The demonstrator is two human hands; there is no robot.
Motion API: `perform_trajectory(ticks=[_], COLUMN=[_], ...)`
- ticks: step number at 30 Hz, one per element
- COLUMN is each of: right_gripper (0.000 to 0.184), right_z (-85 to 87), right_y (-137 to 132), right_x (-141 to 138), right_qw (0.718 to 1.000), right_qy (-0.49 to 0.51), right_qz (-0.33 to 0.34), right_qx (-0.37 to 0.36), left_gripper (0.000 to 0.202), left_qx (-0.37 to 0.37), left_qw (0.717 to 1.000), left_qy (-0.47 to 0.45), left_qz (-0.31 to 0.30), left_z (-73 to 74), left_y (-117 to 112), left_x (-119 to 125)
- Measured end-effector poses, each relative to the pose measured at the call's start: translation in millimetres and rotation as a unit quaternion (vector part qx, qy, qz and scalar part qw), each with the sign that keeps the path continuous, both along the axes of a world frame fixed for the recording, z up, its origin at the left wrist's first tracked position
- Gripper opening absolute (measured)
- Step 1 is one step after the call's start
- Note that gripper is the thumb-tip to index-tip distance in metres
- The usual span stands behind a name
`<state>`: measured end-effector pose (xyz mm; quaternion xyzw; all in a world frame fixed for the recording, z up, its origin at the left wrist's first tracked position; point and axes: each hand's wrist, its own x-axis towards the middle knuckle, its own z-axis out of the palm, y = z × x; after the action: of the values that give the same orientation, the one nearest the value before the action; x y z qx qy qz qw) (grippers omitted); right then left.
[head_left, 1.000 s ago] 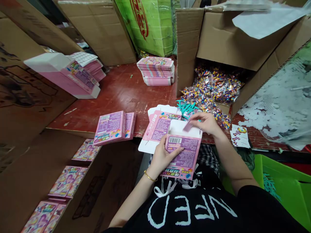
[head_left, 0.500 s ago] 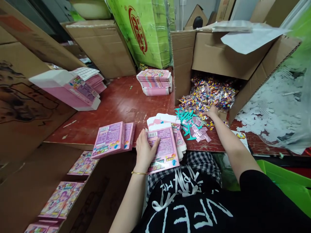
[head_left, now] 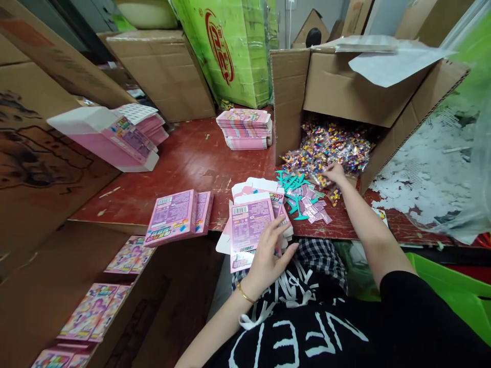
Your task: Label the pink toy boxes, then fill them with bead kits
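Note:
My left hand (head_left: 270, 253) rests with fingers spread on a pink printed box (head_left: 247, 231) that stands at the near table edge, on top of flat unfolded box blanks (head_left: 261, 190). My right hand (head_left: 334, 173) reaches far forward into the heap of small bags of coloured beads (head_left: 332, 145) spilling from a big cardboard carton (head_left: 345, 87); its fingers are curled on the bags and partly hidden. Teal plastic pieces (head_left: 293, 189) and small pink sachets (head_left: 314, 209) lie between the two hands.
Two closed pink boxes (head_left: 178, 217) lie left of my hand on the red table (head_left: 184, 158). A stack of flat boxes (head_left: 245, 129) stands farther back, more pink cartons (head_left: 107, 135) at the left. Finished boxes lie in a carton (head_left: 95, 306) below left. A green bin (head_left: 448, 291) sits at right.
My left hand has slid from the box's left side to its lower right, fingers now spread over it. My right hand has gone slightly farther into the bead bags.

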<state>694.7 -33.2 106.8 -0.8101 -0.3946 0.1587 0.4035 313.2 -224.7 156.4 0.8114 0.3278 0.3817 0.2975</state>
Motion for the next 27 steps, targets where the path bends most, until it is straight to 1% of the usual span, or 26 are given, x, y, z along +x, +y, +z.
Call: perform_trajectory(ticks=[2,4,5,7,8,9,10,11,12,13,14,15,16,17,18,19,20,21,23,27], right_gripper=[0.028,0.030,0.034,0.043,0.046,0.046,0.044,0.042,0.041,0.042,0.044,0.045,0.046,0.048,0.049,0.049,0.049,0.047,0.044,0.038], right_z=[7.4,12.8,14.1,12.7,10.3,7.2,3.6,-0.2,-3.9,-7.9,-12.0,-16.6,-21.8,-27.3,-33.2,-39.1,-44.8,-50.2,-58.9,-67.6], right_y=[-8.9,-29.6,-45.3,-86.8,-110.9,-135.3,-158.6,-179.6,-197.3,-211.8,-223.4,-232.9,-240.9,-247.8,-253.5,-258.1,-261.4,-263.4,-264.7,-263.2], right_x=[0.0,-12.3,-24.5,-58.3,-76.3,-92.1,-103.2,-107.5,-103.9,-92.1,-73.2,-49.0,-22.2,4.7,29.4,50.5,67.2,79.8,95.4,110.8], right_qw=[0.998,0.985,0.971,0.929,0.909,0.894,0.881,0.872,0.878,0.902,0.936,0.967,0.982,0.980,0.966,0.952,0.943,0.940,0.941,0.944], right_qy=[0.010,0.054,0.097,0.210,0.261,0.304,0.337,0.353,0.346,0.318,0.265,0.192,0.113,0.044,0.002,-0.019,-0.022,-0.013,0.010,0.033], right_qz=[0.000,0.006,0.021,0.084,0.133,0.183,0.230,0.264,0.262,0.219,0.136,0.025,-0.100,-0.194,-0.256,-0.290,-0.302,-0.305,-0.299,-0.288], right_qx=[0.066,0.164,0.217,0.293,0.295,0.273,0.240,0.212,0.199,0.196,0.189,0.163,0.112,0.029,-0.042,-0.101,-0.137,-0.151,-0.160,-0.157], left_gripper=[0.043,0.045,0.050,0.069,0.077,0.081,0.078,0.072,0.064,0.057,0.053,0.051,0.050,0.049,0.048,0.047,0.047,0.046,0.047,0.049], left_qx=[-0.090,-0.200,-0.254,-0.338,-0.364,-0.384,-0.402,-0.424,-0.449,-0.472,-0.495,-0.515,-0.532,-0.548,-0.563,-0.575,-0.585,-0.591,-0.599,-0.611], left_qw=[0.993,0.970,0.952,0.912,0.896,0.883,0.871,0.859,0.846,0.834,0.823,0.816,0.810,0.802,0.793,0.783,0.775,0.771,0.768,0.762], left_qy=[-0.050,-0.105,-0.137,-0.202,-0.231,-0.254,-0.271,-0.279,-0.281,-0.277,-0.264,-0.243,-0.217,-0.187,-0.159,-0.136,-0.121,-0.115,-0.113,-0.114], left_qz=[-0.056,-0.092,-0.106,-0.112,-0.103,-0.088,-0.074,-0.066,-0.066,-0.072,-0.084,-0.101,-0.122,-0.148,-0.174,-0.194,-0.205,-0.206,-0.196,-0.182], left_z=[-3.5,-8.9,-12.1,-17.6,-19.3,-20.0,-19.8,-18.8,-17.5,-16.3,-15.6,-15.9,-17.4,-20.1,-23.8,-28.3,-33.1,-37.8,-45.7,-54.2], left_y=[-2.8,-2.6,-1.7,0.6,1.2,1.2,0.3,-1.4,-3.9,-6.8,-9.9,-13.0,-15.8,-18.4,-20.7,-22.8,-24.7,-26.3,-28.5,-28.1], left_x=[8.8,21.4,29.3,46.8,55.5,63.2,69.4,73.7,76.0,76.3,75.2,73.2,70.9,68.9,67.8,67.6,68.3,69.7,72.7,72.7])
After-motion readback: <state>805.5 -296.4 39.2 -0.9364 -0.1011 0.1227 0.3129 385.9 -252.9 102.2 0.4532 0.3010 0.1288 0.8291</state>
